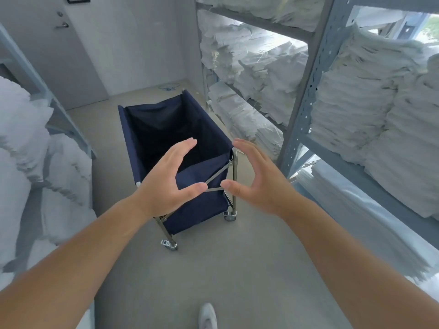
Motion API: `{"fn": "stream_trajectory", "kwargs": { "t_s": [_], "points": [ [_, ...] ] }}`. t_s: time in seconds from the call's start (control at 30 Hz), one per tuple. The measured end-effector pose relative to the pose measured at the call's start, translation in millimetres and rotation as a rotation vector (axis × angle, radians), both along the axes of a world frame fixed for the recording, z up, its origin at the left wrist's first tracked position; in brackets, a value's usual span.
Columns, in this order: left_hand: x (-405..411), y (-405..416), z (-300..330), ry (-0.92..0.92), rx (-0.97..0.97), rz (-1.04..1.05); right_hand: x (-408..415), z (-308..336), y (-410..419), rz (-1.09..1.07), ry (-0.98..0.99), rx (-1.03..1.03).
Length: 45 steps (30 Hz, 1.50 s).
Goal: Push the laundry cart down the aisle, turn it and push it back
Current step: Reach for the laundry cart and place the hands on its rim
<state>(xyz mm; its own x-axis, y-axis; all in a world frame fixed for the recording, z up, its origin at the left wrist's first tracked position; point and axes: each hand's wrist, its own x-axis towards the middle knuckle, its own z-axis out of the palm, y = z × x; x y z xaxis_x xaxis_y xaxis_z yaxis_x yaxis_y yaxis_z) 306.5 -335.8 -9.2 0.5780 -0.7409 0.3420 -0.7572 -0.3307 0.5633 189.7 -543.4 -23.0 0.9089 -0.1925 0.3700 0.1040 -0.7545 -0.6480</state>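
The cart (pixel 171 148), a dark blue fabric bin on a wheeled metal frame, stands on the floor (pixel 225 269) just beyond both hands, and nothing shows inside it. Its long axis runs away from the hands toward the door (pixel 59 55), angled slightly left, with shelves (pixel 306 91) of folded white linen (pixel 261 62) to the right. The left hand (pixel 166 184) and right hand (pixel 256 181) hover spread and curved over its near end, grasping nothing.

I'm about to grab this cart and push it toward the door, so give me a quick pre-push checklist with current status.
1. Left hand free to take hold: ok, open, holding nothing.
2. Right hand free: ok, open, holding nothing.
3. Laundry cart unloaded: ok, bag looks empty.
4. Floor ahead clear: not ok, small debris lies near the door.
5. Caster brakes off: cannot tell.
6. Clearance from shelf: ok, narrow gap shows.
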Motion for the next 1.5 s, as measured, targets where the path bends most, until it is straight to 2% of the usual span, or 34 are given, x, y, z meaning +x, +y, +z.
{"fn": "stream_trajectory", "kwargs": {
  "t_s": [0.13, 0.53, 0.73, 0.93, 1.13, 1.33, 1.5],
  "points": [
    [41, -11, -15, 0.031, -0.031, 0.036, 46, -11, -12, 0.038, 0.006, 0.068],
    [216, -44, -44, 0.079, -0.017, 0.102, 228, -26, -45, 0.130, 0.113, -0.006],
    [258, -55, -64, 0.124, -0.027, 0.121, 281, -32, -60, 0.178, 0.146, -0.010],
    [294, -78, -94, 0.078, 0.005, 0.206, 328, -51, -89, 0.211, 0.132, 0.004],
    [314, -115, -147, 0.012, 0.128, 0.392, 373, -114, -118, 0.259, 0.190, -0.088],
    [313, -133, -242, 0.010, 0.369, 0.600, 408, -204, -140, 0.269, 0.245, -0.187],
    [312, -118, -318, -0.012, 0.555, 0.698, 422, -283, -149, 0.213, 0.316, -0.415]
  ]
}}
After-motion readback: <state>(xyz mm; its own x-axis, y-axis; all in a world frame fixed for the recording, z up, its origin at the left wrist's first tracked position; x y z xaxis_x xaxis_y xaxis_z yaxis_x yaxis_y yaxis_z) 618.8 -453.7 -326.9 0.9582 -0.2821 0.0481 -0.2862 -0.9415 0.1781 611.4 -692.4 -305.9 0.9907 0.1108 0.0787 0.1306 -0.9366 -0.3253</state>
